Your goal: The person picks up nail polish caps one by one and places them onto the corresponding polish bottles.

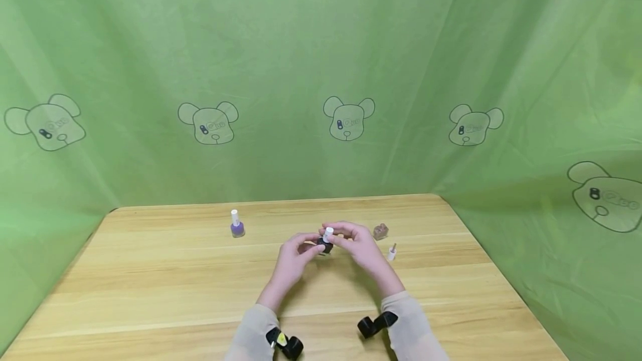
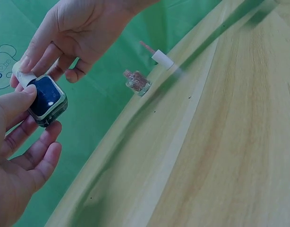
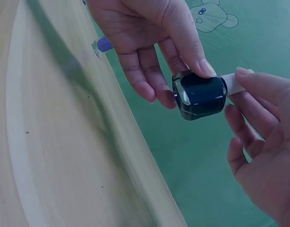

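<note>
Between both hands, above the table, is a nail polish bottle (image 3: pixel 200 96) of dark, nearly black polish with a white cap (image 2: pixel 23 74). My left hand (image 1: pixel 296 255) grips the glass body between thumb and fingers. Thumb and fingers of my right hand (image 1: pixel 357 243) pinch the cap, which sits on the bottle's neck. To the right on the table stands an uncapped bottle of pinkish-brown polish (image 1: pixel 380 232). Near it, its white cap with brush (image 1: pixel 392 252) stands brush up.
A capped bottle of purple nail polish (image 1: pixel 237 225) stands farther left on the wooden table (image 1: pixel 165 283). Green curtains (image 1: pixel 281 43) with printed bear faces hang behind and beside the table.
</note>
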Demonstrator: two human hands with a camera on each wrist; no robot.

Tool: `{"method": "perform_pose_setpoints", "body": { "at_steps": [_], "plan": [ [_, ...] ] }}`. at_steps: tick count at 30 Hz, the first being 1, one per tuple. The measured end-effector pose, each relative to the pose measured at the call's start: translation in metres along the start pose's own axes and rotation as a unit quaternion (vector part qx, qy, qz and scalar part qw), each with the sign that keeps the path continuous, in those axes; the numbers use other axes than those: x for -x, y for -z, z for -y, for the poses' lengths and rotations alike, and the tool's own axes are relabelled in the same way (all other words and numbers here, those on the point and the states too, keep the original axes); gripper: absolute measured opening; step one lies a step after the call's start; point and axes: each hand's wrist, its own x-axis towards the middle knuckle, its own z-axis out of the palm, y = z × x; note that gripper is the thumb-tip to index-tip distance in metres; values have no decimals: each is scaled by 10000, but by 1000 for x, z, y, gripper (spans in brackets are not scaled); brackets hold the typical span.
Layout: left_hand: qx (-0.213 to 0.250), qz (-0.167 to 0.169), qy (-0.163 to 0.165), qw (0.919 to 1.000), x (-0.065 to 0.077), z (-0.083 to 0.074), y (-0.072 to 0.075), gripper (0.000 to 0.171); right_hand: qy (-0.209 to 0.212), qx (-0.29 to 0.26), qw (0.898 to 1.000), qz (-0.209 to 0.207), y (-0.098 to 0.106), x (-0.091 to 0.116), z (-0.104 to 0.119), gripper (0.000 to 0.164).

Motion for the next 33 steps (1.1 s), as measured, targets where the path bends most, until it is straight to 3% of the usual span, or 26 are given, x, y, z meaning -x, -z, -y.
{"method": "perform_pose_setpoints", "body": {
  "at_steps": [4,13,19,27,33],
  "plan": [
    [8,-31,79,10000,1,-1,-1,28,-101,150,9992,-364,-2,-1,-3,30],
    [-157,-184,238,9994,4,-17,-5,25,-260,-87,9918,-1248,-13,-2,-9,26],
    [-10,-203,271,9994,3,-9,-7,26,-335,-295,9863,-1590,-18,-2,-6,26],
    [71,-156,191,9997,2,-2,-9,28,-338,-324,9885,-1440,-19,6,24,26],
    [147,-248,183,9994,1,-2,-7,27,-216,-121,9951,-960,-15,1,8,35]
  ]
}}
